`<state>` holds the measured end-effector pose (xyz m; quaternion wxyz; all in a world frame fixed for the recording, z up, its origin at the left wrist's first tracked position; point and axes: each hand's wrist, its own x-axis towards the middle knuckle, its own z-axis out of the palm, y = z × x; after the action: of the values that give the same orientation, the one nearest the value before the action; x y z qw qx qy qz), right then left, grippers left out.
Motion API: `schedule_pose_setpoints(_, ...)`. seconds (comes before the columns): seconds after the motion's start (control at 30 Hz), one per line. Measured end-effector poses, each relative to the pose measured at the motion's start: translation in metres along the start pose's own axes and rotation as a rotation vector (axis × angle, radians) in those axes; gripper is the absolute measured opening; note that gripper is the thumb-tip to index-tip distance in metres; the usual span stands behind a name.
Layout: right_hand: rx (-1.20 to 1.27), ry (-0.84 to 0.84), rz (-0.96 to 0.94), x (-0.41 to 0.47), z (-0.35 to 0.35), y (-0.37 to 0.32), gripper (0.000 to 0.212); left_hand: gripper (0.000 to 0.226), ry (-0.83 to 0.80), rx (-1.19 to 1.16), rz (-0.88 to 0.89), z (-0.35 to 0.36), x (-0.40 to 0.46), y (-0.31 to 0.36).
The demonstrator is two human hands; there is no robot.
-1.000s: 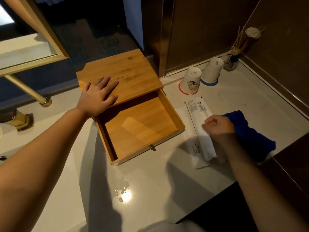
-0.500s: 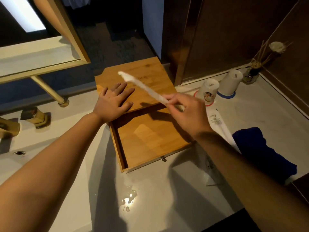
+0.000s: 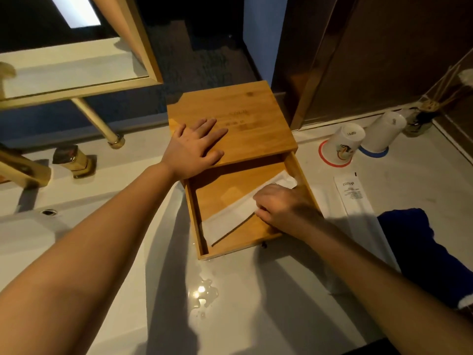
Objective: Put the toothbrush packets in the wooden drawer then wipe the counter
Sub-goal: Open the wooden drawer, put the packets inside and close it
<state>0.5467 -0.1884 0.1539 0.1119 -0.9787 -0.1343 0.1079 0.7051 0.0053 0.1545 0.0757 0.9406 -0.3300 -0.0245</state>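
A bamboo box (image 3: 256,116) stands on the white counter (image 3: 256,303) with its wooden drawer (image 3: 230,196) pulled out toward me. My left hand (image 3: 195,147) lies flat on the box lid, fingers spread. A white toothbrush packet (image 3: 230,217) lies diagonally inside the drawer, and my right hand (image 3: 284,207) rests on its middle, fingers curled over it. A second white packet (image 3: 354,198) lies on the counter to the right of the drawer. Beside that packet, at the right, sits a dark blue cloth (image 3: 432,252).
Two upturned paper cups (image 3: 350,142) (image 3: 382,135) stand on coasters behind the loose packet, with a reed diffuser (image 3: 419,121) in the corner. A small water puddle (image 3: 203,294) lies in front of the drawer. Brass taps (image 3: 71,160) and a sink basin (image 3: 38,226) are left.
My right hand picked one packet up from the counter, carried it left over the box, and has lowered it into the open drawer. My left hand stayed on the lid.
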Motion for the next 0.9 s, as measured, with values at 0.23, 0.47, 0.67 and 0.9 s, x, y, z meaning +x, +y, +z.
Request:
schedule_pose_setpoints(0.23,-0.148,-0.219,0.068,-0.016,-0.01,-0.031,0.054,0.058,0.011,-0.003,-0.006,0.003,0.0,-0.001)
schedule_pose_setpoints(0.47,-0.15,-0.398,0.201,-0.005,0.006,-0.027,0.063,0.059,0.006,-0.005,-0.001,0.003,0.0,-0.001)
schedule_pose_setpoints(0.67,-0.163,-0.35,0.294,0.025,0.006,-0.031,0.06,0.059,0.001,0.004,-0.006,0.002,0.001,-0.001)
schedule_pose_setpoints(0.9,-0.221,-0.225,0.136,0.02,0.0,-0.018,0.056,0.06,0.011,0.004,-0.003,0.002,0.001,0.0)
